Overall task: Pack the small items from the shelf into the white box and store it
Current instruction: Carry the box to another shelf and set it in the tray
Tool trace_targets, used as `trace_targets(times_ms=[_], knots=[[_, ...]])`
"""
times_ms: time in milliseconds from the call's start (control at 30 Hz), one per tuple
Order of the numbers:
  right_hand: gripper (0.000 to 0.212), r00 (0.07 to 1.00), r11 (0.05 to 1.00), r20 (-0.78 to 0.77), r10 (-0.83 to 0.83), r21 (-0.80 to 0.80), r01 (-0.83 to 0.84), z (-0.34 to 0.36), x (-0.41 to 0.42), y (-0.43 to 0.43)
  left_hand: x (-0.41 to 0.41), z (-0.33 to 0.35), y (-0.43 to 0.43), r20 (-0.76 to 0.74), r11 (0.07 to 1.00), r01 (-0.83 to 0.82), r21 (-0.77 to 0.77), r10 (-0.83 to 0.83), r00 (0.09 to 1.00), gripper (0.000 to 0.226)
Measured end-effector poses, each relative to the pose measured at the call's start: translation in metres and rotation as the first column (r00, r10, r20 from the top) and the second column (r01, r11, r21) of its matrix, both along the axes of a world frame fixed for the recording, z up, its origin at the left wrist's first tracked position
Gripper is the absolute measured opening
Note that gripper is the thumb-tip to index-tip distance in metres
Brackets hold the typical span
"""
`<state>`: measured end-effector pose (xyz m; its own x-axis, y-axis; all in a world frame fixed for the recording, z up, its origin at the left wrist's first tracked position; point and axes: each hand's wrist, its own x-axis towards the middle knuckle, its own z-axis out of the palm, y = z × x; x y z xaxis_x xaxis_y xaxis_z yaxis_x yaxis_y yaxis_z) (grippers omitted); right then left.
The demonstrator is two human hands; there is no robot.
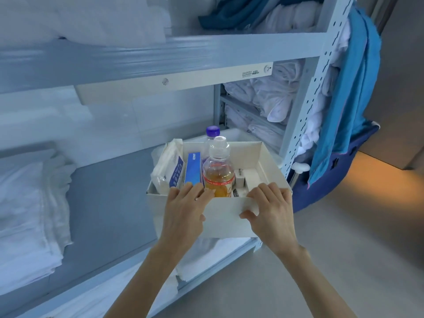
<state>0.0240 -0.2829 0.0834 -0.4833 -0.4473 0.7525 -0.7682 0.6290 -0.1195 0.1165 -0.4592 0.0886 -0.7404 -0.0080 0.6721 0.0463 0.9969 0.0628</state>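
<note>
A: Hands first?
B: The left hand and right hand both grip the near wall of the white box. Fingers are hooked over the rim and thumbs are on the outer face.
A: Box look?
B: Plain white card, open top, shallow, rectangular. The items inside stand upright and are packed close together.
A: Where is it?
B: At the front right of the grey shelf, beside the perforated post. Cannot tell whether it is resting or lifted.
A: Contents, near to far?
B: An orange drink bottle, clear with a red band label, stands in the centre just behind the left fingertips. A blue carton is just left of it, then a soft tissue pack against the left wall. On the right are a small white plug and a white slab box. A purple-capped bottle stands behind the orange one.
A: Further out?
B: Folded white linen lies on the shelf at far left. White bundles sit behind the post, and a blue cloth hangs off the rack's right end.
</note>
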Motion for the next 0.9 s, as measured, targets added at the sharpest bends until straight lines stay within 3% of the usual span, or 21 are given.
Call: trace_targets(times_ms=[300, 467, 633, 900], knots=[[0.047, 0.992, 0.991, -0.032, 0.122, 0.053, -0.120, -0.010, -0.108, -0.048, -0.085, -0.011, -0.040, 0.047, 0.985, -0.174, -0.006, 0.174, 0.984, 0.071], [0.044, 0.959, 0.959, -0.049, 0.280, 0.064, -0.277, -0.014, -0.177, -0.067, -0.135, -0.021, -0.045, 0.024, 0.962, -0.274, 0.018, 0.274, 0.962, 0.070], [0.044, 0.928, 0.921, 0.011, 0.372, 0.117, -0.370, -0.021, -0.242, -0.091, -0.184, -0.030, -0.050, 0.050, 0.930, -0.362, 0.070, 0.359, 0.932, 0.064], [0.052, 0.890, 0.865, 0.118, 0.440, 0.211, -0.456, -0.075, -0.295, -0.122, -0.224, -0.073, -0.060, 0.279, 0.841, -0.530, 0.113, 0.485, 0.829, 0.070]])
